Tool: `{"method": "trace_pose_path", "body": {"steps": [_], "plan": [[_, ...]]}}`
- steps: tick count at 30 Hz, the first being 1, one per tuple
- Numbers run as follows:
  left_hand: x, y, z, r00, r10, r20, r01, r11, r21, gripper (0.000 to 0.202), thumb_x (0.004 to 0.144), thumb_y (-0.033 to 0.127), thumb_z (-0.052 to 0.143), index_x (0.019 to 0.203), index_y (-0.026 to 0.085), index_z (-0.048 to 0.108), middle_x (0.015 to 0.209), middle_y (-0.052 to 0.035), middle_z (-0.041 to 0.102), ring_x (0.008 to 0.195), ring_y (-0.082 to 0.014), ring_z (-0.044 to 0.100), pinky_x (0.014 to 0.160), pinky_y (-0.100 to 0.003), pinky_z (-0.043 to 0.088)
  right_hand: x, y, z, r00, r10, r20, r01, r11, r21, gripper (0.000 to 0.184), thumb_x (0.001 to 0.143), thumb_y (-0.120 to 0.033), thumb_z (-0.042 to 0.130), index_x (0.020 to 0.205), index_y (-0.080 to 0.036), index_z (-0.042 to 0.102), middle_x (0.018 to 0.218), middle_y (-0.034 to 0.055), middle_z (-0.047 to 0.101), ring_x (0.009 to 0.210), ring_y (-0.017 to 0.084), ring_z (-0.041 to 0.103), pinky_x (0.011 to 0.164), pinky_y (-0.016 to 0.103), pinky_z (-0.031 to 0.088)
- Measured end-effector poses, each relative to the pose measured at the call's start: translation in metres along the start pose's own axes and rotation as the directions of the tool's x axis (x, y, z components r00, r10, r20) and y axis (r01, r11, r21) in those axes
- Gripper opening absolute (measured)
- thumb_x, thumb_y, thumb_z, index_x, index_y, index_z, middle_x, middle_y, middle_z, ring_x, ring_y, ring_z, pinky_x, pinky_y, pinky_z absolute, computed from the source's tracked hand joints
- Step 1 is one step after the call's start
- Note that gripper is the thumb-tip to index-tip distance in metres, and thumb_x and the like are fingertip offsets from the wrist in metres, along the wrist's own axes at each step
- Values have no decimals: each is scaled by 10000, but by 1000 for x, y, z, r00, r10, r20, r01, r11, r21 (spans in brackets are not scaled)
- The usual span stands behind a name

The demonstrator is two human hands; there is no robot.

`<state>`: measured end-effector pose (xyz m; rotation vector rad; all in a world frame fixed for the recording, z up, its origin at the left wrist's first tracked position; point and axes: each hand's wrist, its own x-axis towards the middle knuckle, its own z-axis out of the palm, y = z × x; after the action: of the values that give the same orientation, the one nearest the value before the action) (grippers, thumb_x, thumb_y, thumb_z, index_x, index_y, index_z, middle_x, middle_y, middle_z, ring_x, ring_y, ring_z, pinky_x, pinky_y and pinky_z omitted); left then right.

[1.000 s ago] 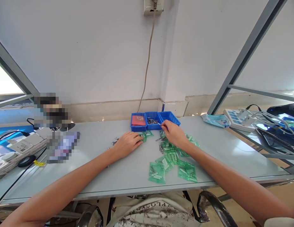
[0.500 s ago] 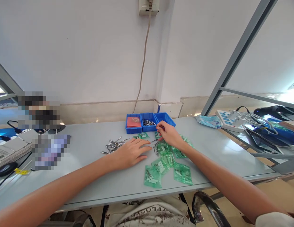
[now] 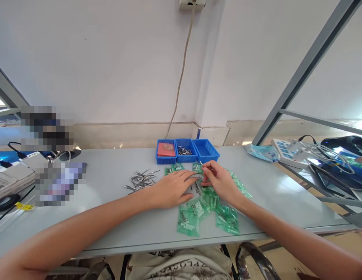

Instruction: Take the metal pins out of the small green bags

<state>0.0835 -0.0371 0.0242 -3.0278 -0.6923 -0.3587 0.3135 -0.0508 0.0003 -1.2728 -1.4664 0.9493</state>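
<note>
A: Hand poses? Reference everything to the middle blue bin [image 3: 186, 158].

B: Right hand [image 3: 218, 179] is on the near side of the middle blue bin, off to its right. Forearm comes in from near right, fingers curled, thumb tip pressed to fingertips.

A: Gripping?

B: Yes, pinching a slim rod [image 3: 200, 162]. Its pale end pokes out toward the middle blue bin; the rest is hidden by fingers.

A: Left?

B: Left hand [image 3: 175, 189] sits straight out on the near side of the middle blue bin, low over the counter [image 3: 105, 167]. Palm down, fingers loosely spread and pointing right, grip released. Can't tell if its fingertips touch anything.

A: Metal parts?

B: A few loose pins [image 3: 197, 189] near side of the middle blue bin, between both hands, just past the left fingertips. Bigger pin pile [image 3: 141, 179] to the bin's left and nearer, beside the left wrist. Small metal pieces [image 3: 184, 150] inside the bin itself.

A: Bags?

B: Green bags [image 3: 210, 199] spread from just in front of the middle blue bin toward near right, around the right hand. Some show metal pieces and white labels inside.

A: Bin neighbours?

B: Left blue bin [image 3: 166, 160] with a red packet [image 3: 165, 150] on its left, right blue bin [image 3: 207, 149] on its right.
</note>
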Motion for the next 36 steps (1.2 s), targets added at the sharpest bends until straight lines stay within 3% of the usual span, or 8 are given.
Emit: {"method": "trace_pose_path", "body": {"steps": [11,20,28,36], "plan": [[28,0,21,998,-12,-63,10,999,-33,544,1018,591,548,1402,205,553,1489,-135,542,1337,-314,550,1098,-448,478,16,11,-19,996,13,-93,-16,999,-31,263,921,-519,616,962,-260,587,755,-6,568,658,195,610,599,390,663],[33,1,27,993,-11,-113,3,997,-73,389,1055,479,539,1321,202,596,1332,-112,619,1204,-280,607,1015,-414,530,24,14,-22,989,52,-138,-46,998,46,292,886,-537,649,925,-256,581,794,0,572,622,175,575,452,306,597],[35,1,29,987,-76,-141,58,991,-122,440,1024,513,580,1322,189,567,1305,-124,617,1207,-294,594,1007,-437,532,24,14,-22,985,61,-160,-51,996,66,266,904,-500,642,926,-245,573,826,-6,564,634,164,606,526,345,646],[35,0,33,987,-98,-126,87,992,-86,543,1034,573,520,1403,176,536,1524,-160,510,1402,-320,486,1134,-472,457,24,13,-25,978,7,-207,-6,1000,3,269,921,-512,628,952,-252,566,833,2,602,781,210,692,703,395,663]]}}
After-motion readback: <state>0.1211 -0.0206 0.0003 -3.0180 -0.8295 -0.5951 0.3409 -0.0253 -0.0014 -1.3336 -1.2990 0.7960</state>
